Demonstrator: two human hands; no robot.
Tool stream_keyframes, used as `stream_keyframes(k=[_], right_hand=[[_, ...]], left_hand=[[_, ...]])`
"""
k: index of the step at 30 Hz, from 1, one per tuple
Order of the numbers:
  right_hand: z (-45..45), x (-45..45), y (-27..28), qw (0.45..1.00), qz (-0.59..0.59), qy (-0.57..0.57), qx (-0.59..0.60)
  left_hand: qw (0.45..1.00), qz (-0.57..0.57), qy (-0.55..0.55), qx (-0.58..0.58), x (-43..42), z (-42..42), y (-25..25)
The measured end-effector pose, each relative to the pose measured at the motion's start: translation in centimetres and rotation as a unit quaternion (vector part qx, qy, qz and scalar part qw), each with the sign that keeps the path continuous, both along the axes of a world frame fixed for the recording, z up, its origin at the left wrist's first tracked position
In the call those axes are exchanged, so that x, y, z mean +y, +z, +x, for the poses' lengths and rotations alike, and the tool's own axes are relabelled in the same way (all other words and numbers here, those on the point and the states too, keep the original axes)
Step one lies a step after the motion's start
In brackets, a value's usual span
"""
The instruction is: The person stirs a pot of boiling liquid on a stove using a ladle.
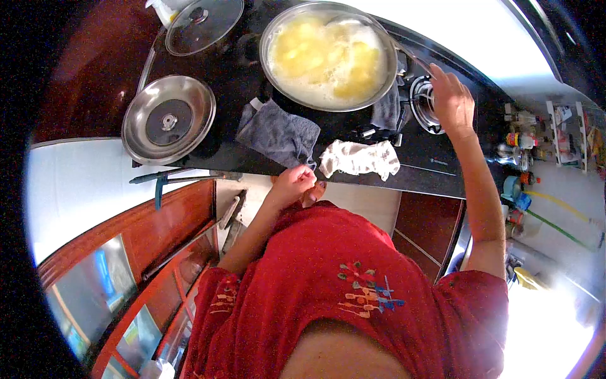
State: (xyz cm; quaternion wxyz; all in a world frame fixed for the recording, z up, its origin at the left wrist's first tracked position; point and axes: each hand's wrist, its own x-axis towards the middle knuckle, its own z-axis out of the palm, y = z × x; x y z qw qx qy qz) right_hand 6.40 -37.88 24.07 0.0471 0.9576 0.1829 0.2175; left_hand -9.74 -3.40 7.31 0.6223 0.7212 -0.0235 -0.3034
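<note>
A wide steel pan (328,57) holds yellow pieces in pale, foamy liquid on the black stove. A utensil (413,55) reaches from the pan's right side, its head partly sunk in the liquid. My right hand (452,101) is closed on the end of this utensil's handle, above the right burner. My left hand (297,183) has its fingers curled together at the counter's front edge, by the lower corner of a grey cloth (278,134); whether it holds anything is hidden. A white crumpled cloth (360,159) lies to the right of that hand.
A steel lid or dish (168,120) lies at the left, with a glass lid (203,25) behind it. Another grey cloth (385,108) is beside the right burner (426,104). Jars (519,139) stand at the far right. Dark handles (165,177) jut out at the front left edge.
</note>
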Motion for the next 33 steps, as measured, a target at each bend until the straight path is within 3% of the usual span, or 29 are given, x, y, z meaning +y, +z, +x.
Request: stream_keyframes(k=[2,6,10,13,16,20,26,30,33], right_hand=[[-0.1,-0.3,0.3,0.997,-0.015,-0.058,0.038],[-1.0,-1.1,1.6,0.997,0.062,-0.024,0.038],[-2.2,-1.1,4.5,0.965,0.126,-0.135,0.185],[-2.7,-2.3,5.2,0.95,0.183,-0.102,0.231],[-3.3,-1.6,6.5,0.904,0.273,-0.153,0.291],[-3.8,-0.6,7.7,0.857,0.303,-0.173,0.379],[-4.3,1.0,6.6,0.789,0.378,-0.152,0.46],[-4.7,2.0,4.3,0.712,0.485,-0.123,0.493],[-4.8,3.4,2.3,0.617,0.577,-0.162,0.51]], left_hand=[[1.0,-0.003,0.002,0.004,0.1,-0.1,-0.6],[0.999,0.002,0.001,0.032,0.3,-0.1,-0.3],[0.999,0.003,-0.003,0.032,0.1,0.1,-0.1],[1.0,0.006,-0.009,0.012,-0.2,0.4,0.1],[1.0,0.011,-0.016,-0.008,-0.5,0.7,0.3],[1.0,0.003,-0.02,0.009,-0.6,0.8,0.6],[0.999,-0.024,-0.005,0.027,-0.2,0.2,-0.8],[0.999,-0.02,-0.002,0.033,0.0,0.0,-1.0],[0.999,0.002,0.0,0.037,0.1,-0.1,-1.0]])
